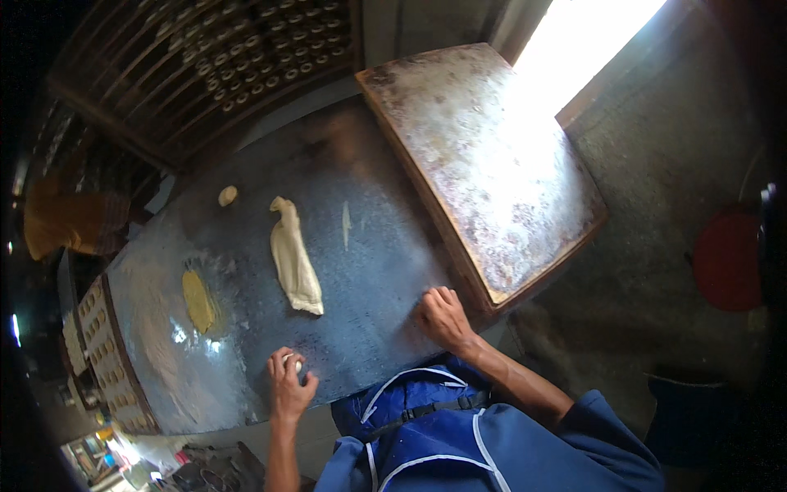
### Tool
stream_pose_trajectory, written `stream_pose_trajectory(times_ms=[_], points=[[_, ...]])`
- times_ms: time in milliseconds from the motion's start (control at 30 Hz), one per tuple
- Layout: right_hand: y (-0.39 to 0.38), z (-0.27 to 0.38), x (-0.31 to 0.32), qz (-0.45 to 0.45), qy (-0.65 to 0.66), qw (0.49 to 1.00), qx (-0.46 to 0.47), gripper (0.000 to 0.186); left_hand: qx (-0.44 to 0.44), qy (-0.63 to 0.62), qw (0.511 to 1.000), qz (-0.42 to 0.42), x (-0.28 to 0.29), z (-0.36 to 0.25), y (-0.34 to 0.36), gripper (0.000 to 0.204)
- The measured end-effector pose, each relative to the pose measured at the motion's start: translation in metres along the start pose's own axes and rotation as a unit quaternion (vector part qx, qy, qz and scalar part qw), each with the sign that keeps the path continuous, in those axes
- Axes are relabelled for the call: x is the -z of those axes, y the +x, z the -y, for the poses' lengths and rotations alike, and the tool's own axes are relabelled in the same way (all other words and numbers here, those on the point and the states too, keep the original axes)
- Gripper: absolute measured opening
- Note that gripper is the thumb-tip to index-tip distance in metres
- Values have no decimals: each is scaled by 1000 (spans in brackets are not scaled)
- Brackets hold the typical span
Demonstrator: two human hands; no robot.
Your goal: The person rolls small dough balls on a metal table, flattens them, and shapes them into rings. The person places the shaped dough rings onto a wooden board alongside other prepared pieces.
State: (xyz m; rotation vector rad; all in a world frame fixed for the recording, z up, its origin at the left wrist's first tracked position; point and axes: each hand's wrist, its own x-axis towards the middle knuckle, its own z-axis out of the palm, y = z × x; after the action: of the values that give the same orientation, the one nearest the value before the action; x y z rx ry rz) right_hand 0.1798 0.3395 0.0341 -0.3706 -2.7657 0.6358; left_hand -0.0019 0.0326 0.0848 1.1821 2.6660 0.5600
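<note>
On the grey worktop [361, 295], my left hand [287, 377] has curled fingers around a small pale dough piece [297, 365] near the front edge. My right hand [443, 318] rests farther right with its fingers curled down; whatever is under them is hidden. A long folded strip of pale dough [293, 258] lies between and beyond my hands. Left of it is a yellow greasy patch [197, 299], and a small flattened dough disc [228, 195] sits farther back.
A thick, stained board [467, 131] occupies the right of the worktop. A tray of dough pieces [111, 353] is at the left end. A slatted rack with rings [262, 49] stands behind. A red round object [728, 262] and a dark bin [684, 418] are at the right.
</note>
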Motion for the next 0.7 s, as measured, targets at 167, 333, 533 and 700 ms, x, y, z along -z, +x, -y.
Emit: stream_pose_trajectory(times_ms=[167,333,533,700], points=[[-11,8,20,83,24,996,-26,38,-148,-32,959,239,42,-14,56,26],[-7,-2,109,-41,200,970,-131,47,-302,-188,933,57,11,-178,171,48],[-15,-42,146,-313,126,916,-215,87,-266,-238,934,3,-120,-273,257,82],[-13,-59,139,-223,21,955,-194,90,-249,-247,934,-72,-82,-279,211,69]])
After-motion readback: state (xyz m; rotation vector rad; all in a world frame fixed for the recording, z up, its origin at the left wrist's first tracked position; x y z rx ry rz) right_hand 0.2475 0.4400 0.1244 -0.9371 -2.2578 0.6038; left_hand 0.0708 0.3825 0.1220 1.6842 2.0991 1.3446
